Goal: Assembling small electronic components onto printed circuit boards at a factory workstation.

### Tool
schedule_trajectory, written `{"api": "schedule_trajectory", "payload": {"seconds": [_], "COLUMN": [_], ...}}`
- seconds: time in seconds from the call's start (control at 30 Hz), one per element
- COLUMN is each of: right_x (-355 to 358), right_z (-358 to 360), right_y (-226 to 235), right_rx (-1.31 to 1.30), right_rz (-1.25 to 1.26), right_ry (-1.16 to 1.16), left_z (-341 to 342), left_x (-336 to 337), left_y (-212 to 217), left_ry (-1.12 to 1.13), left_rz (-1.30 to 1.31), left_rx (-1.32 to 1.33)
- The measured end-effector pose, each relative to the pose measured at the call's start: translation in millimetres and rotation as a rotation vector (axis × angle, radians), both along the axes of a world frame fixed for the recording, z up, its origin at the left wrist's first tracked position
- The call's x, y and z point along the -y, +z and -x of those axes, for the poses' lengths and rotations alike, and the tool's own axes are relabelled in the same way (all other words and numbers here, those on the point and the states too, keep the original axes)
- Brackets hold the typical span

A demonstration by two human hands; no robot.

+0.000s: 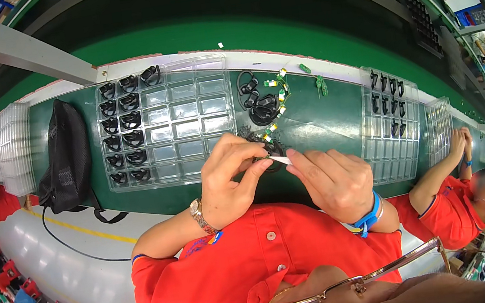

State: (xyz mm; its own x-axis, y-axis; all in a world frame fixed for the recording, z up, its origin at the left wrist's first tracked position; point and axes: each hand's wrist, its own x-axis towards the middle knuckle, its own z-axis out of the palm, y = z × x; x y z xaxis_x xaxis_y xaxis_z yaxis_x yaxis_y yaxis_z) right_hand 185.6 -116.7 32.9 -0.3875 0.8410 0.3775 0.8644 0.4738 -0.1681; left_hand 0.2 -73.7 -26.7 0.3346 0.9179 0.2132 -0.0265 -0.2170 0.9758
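In front of my chest, my left hand is closed in a pinch on a small dark piece, mostly covered by the fingers. My right hand grips a thin white pointed tool, whose tip meets the dark piece at my left fingertips. Just beyond my hands lies a heap of black ear-hook earpieces with loops. Small green, white and yellow tabs run along the heap's right side. A clear compartment tray at the left holds black looped earpieces in its left columns.
A black mesh bag lies left of the tray, beside stacked clear trays. Another clear tray with black parts stands at the right. Beyond the white ledge runs a green surface. Co-workers in red sit on both sides.
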Motion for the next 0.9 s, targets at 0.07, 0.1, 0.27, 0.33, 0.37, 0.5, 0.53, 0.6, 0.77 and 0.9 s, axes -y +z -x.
{"api": "schedule_trajectory", "payload": {"seconds": [0.07,0.1,0.27,0.33,0.37,0.5,0.53,0.6,0.77,0.9], "right_x": [0.7,0.9,1.7,1.5,1.5,1.2,1.1,1.3,3.0,3.3], "right_z": [0.5,0.5,-0.1,-0.2,-0.3,-0.5,-0.4,-0.4,-1.1,-1.7], "right_y": [0.0,-0.8,-0.4,0.8,0.2,-1.3,-1.3,-1.9,-2.7,-2.6], "right_rx": [-0.006,-0.011,-0.019,-0.018,-0.019,-0.019,-0.016,-0.014,-0.004,-0.020], "right_rz": [0.017,0.018,0.015,0.003,0.002,0.003,0.010,0.007,0.012,0.016], "right_ry": [0.001,-0.001,-0.012,-0.017,-0.017,-0.022,-0.019,-0.018,-0.009,-0.013], "left_z": [0.8,0.9,0.1,-0.2,-0.3,2.3,1.5,-1.2,-0.6,-1.4], "left_x": [-0.2,-0.5,-0.6,-0.2,0.0,0.0,0.1,0.2,-0.4,0.1], "left_y": [-0.1,-0.1,-1.0,-1.5,-1.5,-0.5,-1.0,-2.2,-2.2,-1.9], "left_ry": [-0.001,-0.001,-0.004,0.001,0.004,-0.052,-0.053,0.008,-0.002,-0.006], "left_rz": [-0.003,-0.007,-0.018,-0.021,-0.022,-0.025,-0.025,-0.035,-0.043,-0.030], "left_rx": [-0.009,-0.017,-0.025,-0.027,-0.022,-0.050,-0.051,-0.021,-0.032,-0.012]}}
